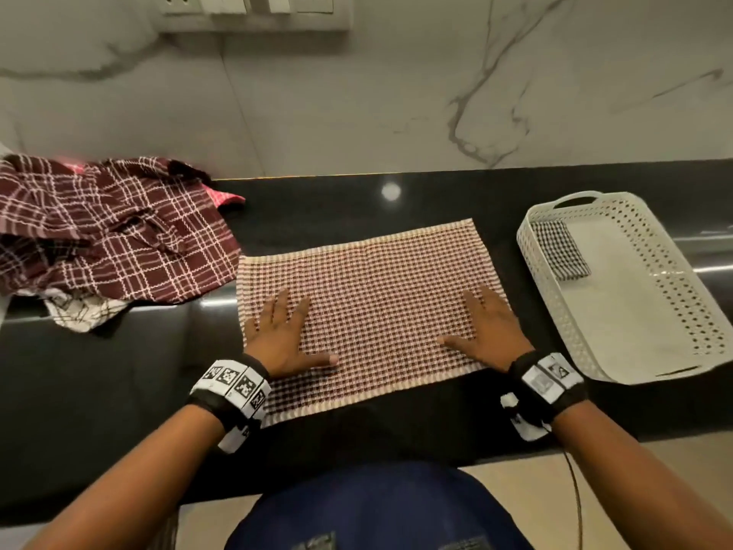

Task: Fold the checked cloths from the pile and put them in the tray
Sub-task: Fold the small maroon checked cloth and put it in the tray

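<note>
Where marble wall (357, 105) backs, glossy black counter (119, 371), probably stone.

Pile (107, 228) left, spread cloth (373, 295) centre, tray (630, 295) right holding folded cloth (559, 250)

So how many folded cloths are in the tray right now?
1. A small black-and-white checked cloth lies folded in the far left corner of the white tray. The rest of the tray floor shows bare, so nothing seems hidden.
</note>
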{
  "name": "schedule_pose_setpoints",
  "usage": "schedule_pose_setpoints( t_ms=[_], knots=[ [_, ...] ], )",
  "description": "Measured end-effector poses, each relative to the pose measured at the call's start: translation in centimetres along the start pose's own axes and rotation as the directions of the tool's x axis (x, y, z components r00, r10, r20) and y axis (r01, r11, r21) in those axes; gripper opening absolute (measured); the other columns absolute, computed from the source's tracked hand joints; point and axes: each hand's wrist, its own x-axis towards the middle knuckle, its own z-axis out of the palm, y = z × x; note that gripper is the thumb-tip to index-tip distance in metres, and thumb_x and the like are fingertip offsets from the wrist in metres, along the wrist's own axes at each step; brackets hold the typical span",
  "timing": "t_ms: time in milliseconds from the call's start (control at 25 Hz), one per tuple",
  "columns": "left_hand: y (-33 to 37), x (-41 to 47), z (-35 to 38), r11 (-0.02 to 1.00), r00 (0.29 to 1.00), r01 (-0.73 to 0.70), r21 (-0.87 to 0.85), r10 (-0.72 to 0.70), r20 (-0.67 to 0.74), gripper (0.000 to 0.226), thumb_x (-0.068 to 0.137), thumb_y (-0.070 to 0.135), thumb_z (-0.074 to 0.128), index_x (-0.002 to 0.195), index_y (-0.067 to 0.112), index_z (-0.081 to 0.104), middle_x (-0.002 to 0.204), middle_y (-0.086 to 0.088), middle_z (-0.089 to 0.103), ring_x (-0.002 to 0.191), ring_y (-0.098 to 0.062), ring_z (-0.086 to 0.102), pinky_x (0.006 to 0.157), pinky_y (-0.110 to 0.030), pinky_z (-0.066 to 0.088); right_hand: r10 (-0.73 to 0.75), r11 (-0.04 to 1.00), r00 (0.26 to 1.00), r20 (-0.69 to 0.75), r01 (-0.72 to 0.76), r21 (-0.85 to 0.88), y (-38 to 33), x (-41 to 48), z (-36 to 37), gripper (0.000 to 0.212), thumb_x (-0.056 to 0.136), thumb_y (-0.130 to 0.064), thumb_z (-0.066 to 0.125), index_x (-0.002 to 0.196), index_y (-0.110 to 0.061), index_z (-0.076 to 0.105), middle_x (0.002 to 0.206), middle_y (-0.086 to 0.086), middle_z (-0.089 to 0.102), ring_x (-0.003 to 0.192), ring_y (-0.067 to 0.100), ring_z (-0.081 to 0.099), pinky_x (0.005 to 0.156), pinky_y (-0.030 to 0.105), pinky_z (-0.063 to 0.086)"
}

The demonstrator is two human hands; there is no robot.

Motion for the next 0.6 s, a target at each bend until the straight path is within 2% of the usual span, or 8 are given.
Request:
schedule_pose_setpoints(
  t_ms=[80,120,200,280,360,440,520,600],
  knots=[
    [1.0,0.5,-0.7,0.998,0.972,-0.047,-0.037,0.037,-0.233,0.085,0.075,0.08,0.05,0.145,0.035,0.031,0.165,-0.006,-0.003,0.15,-0.034,0.003,0.116,-0.06,0.008,0.139,0.987,0.976,-0.168,-0.123,0.099,-0.7,-1.6,0.6,0.094,0.078,-0.08,0.044,0.143,-0.012,0.04,0.147,0.021,0.037,0.133,0.04,0.036,0.106,0.053,0.041],
    [1.8,1.1,-1.5,0.994,0.946,-0.111,-0.017,0.101,-0.307,0.069,0.082,0.07,0.053,0.139,0.034,0.039,0.164,-0.007,0.003,0.15,-0.033,0.007,0.117,-0.057,0.011,0.188,0.98,0.969,-0.16,-0.175,0.092,-1.5,-1.8,0.7,0.091,0.079,-0.081,0.042,0.137,-0.012,0.044,0.143,0.02,0.039,0.13,0.04,0.039,0.102,0.052,0.042],
    [3.7,2.7,-3.6,0.967,0.932,-0.239,0.083,0.253,-0.259,0.066,0.088,0.06,0.053,0.145,0.033,0.033,0.165,-0.007,0.004,0.151,-0.031,0.006,0.119,-0.051,0.012,0.242,0.97,0.97,-0.031,-0.241,0.027,-3.3,-0.2,0.3,0.098,0.077,-0.083,0.048,0.145,-0.013,0.034,0.152,0.021,0.028,0.138,0.041,0.03,0.106,0.055,0.038],
    [5.0,4.1,-5.5,0.962,0.957,-0.224,0.156,0.248,-0.152,0.075,0.091,0.062,0.047,0.153,0.032,0.02,0.165,-0.006,0.004,0.151,-0.03,0.008,0.12,-0.051,0.017,0.236,0.972,0.971,0.039,-0.237,0.005,-4.5,3.7,-2.1,0.107,0.079,-0.077,0.056,0.155,-0.014,0.017,0.161,0.02,0.011,0.147,0.042,0.017,0.114,0.056,0.03],
    [4.9,4.1,-5.8,0.987,0.98,-0.102,0.123,0.121,-0.157,0.077,0.09,0.067,0.041,0.154,0.03,0.018,0.164,-0.005,0.011,0.148,-0.031,0.019,0.118,-0.051,0.025,0.125,0.992,0.99,0.065,-0.125,-0.007,-4.9,8.5,-5.2,0.1,0.084,-0.065,0.061,0.157,-0.015,0.014,0.162,0.019,0.011,0.148,0.04,0.018,0.118,0.052,0.026],
    [3.9,2.0,-4.3,0.999,0.99,-0.013,0.046,0.019,-0.137,0.073,0.089,0.069,0.039,0.148,0.028,0.028,0.16,-0.008,0.023,0.139,-0.031,0.037,0.113,-0.049,0.034,-0.053,0.997,0.993,0.104,0.058,-0.045,-5.7,12.3,-7.4,0.085,0.087,-0.045,0.065,0.155,-0.015,0.023,0.16,0.018,0.021,0.145,0.037,0.028,0.12,0.047,0.027],
    [3.7,-0.7,-2.1,0.999,0.996,-0.002,0.052,0.007,-0.093,0.06,0.089,0.067,0.039,0.133,0.026,0.041,0.148,-0.008,0.041,0.122,-0.028,0.054,0.103,-0.046,0.043,-0.214,0.974,0.966,0.141,0.223,-0.046,-7.3,14.6,-7.9,0.076,0.089,-0.026,0.065,0.154,-0.016,0.029,0.16,0.015,0.025,0.146,0.032,0.028,0.12,0.041,0.022],
    [4.4,-2.0,-0.8,0.996,0.992,0.0,0.084,0.011,-0.127,0.045,0.091,0.061,0.038,0.116,0.025,0.051,0.129,-0.004,0.056,0.108,-0.024,0.06,0.096,-0.043,0.046,-0.307,0.949,0.942,0.132,0.313,-0.026,-8.8,15.3,-7.6,0.074,0.089,-0.014,0.064,0.154,-0.018,0.031,0.163,0.013,0.021,0.15,0.029,0.022,0.122,0.038,0.015]
  ],
)
